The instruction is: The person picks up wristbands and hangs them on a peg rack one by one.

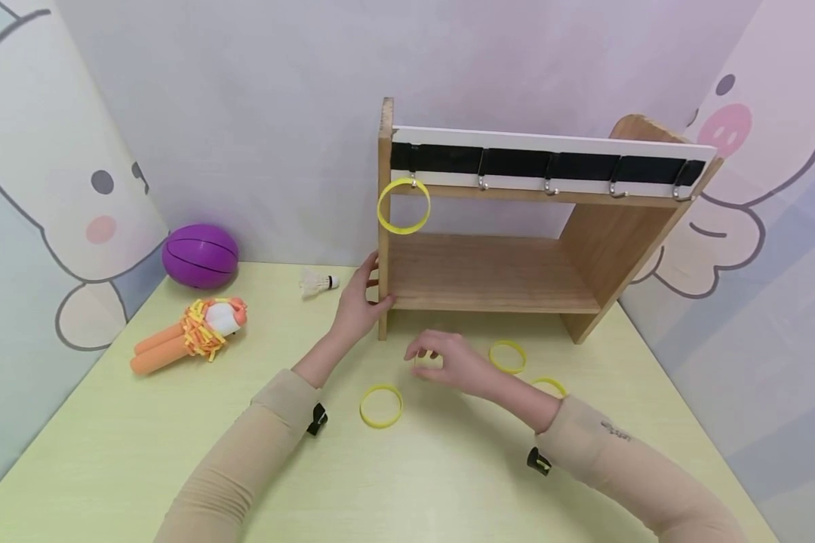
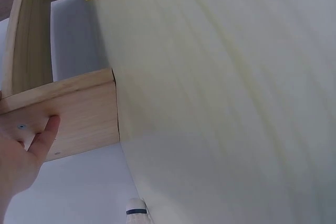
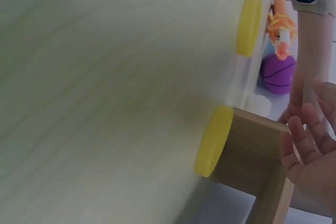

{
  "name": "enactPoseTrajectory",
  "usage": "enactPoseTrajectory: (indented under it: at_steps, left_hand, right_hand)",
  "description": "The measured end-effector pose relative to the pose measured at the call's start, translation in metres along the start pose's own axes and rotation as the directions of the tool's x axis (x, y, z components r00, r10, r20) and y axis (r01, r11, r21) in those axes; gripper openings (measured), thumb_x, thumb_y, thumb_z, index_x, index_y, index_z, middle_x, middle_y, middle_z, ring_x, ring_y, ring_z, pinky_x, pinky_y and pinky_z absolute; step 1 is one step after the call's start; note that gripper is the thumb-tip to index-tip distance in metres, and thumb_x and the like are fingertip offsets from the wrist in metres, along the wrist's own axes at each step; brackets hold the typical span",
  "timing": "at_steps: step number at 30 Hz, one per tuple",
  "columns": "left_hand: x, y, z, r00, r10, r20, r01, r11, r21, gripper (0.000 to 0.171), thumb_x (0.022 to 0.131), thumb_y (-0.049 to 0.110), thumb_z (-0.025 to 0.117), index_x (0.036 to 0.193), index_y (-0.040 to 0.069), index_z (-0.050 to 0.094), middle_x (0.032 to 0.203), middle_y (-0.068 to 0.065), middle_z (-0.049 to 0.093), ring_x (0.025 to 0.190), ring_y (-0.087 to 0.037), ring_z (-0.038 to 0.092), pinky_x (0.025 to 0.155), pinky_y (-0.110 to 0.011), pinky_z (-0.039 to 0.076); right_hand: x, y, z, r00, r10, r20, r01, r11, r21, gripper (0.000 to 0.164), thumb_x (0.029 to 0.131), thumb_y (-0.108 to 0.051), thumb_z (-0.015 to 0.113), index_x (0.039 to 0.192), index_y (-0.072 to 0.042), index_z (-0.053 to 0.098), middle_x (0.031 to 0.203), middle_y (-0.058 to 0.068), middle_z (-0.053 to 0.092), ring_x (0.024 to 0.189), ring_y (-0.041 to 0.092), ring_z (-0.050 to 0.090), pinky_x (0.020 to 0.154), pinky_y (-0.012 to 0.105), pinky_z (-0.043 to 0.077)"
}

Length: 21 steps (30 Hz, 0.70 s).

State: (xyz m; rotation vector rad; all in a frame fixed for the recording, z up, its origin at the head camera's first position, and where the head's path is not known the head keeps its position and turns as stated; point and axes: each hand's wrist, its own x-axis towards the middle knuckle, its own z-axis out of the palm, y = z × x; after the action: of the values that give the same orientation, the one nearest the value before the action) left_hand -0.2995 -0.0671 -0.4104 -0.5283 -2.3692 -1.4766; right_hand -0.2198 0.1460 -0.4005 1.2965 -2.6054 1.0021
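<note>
My left hand grips the left side panel of a wooden shelf, thumb at the front edge and fingers towards the back. In the left wrist view, a digit presses the panel's outer face. My right hand hovers over the table in front of the shelf, fingers loosely bent around nothing. A yellow ring stands out below it in the right wrist view, mostly hidden behind the hand in the head view. Another yellow ring hangs from the leftmost hook of the shelf's hook strip.
More yellow rings lie on the table: one ring between the arms, one ring beyond the right forearm, and one ring partly behind it. Further left are a shuttlecock, a purple ball and an orange doll.
</note>
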Motion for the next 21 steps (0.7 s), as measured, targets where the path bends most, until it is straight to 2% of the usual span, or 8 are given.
enactPoseTrajectory:
  at_steps: [3, 7, 13, 21]
  left_hand:
    - [0.000, 0.000, 0.000, 1.000, -0.002, 0.002, 0.002, 1.000, -0.002, 0.084, 0.084, 0.014, 0.070, 0.151, 0.025, 0.021, 0.144, -0.009, 0.040, 0.114, -0.031, 0.055, 0.071, -0.033, 0.060]
    - [0.000, -0.001, 0.000, 1.000, 0.001, -0.002, -0.001, 1.000, 0.002, 0.084, 0.084, 0.015, 0.070, 0.151, 0.025, 0.020, 0.143, -0.009, 0.040, 0.113, -0.030, 0.055, 0.071, -0.032, 0.060]
    - [0.000, -0.002, 0.001, 1.000, 0.011, -0.005, -0.011, 1.000, -0.001, 0.084, 0.084, 0.015, 0.070, 0.151, 0.027, 0.020, 0.142, -0.009, 0.041, 0.113, -0.031, 0.055, 0.070, -0.032, 0.060]
    - [-0.001, 0.001, 0.000, 1.000, 0.009, 0.001, -0.009, 1.000, -0.010, 0.084, 0.084, 0.014, 0.069, 0.151, 0.027, 0.020, 0.143, -0.009, 0.040, 0.114, -0.031, 0.055, 0.072, -0.034, 0.060]
  right_hand:
    - [-0.002, 0.006, 0.008, 0.998, -0.003, 0.070, 0.004, 1.000, -0.017, 0.021, 0.080, -0.012, 0.074, 0.100, -0.013, 0.067, 0.098, -0.004, 0.066, 0.090, 0.018, 0.061, 0.077, 0.033, 0.056]
    - [-0.002, 0.013, 0.016, 0.986, -0.044, 0.159, 0.053, 0.997, -0.055, 0.020, 0.081, -0.015, 0.074, 0.100, -0.013, 0.069, 0.099, -0.006, 0.065, 0.092, 0.012, 0.061, 0.081, 0.026, 0.055]
    - [-0.002, 0.016, 0.026, 0.951, -0.106, 0.291, 0.142, 0.984, -0.104, 0.022, 0.083, -0.020, 0.073, 0.104, -0.017, 0.069, 0.100, -0.011, 0.066, 0.097, 0.005, 0.056, 0.090, 0.021, 0.047]
    - [0.002, 0.015, 0.033, 0.929, -0.107, 0.354, 0.167, 0.976, -0.143, 0.018, 0.083, -0.025, 0.072, 0.101, -0.022, 0.071, 0.099, -0.015, 0.065, 0.095, 0.004, 0.052, 0.088, 0.021, 0.045]
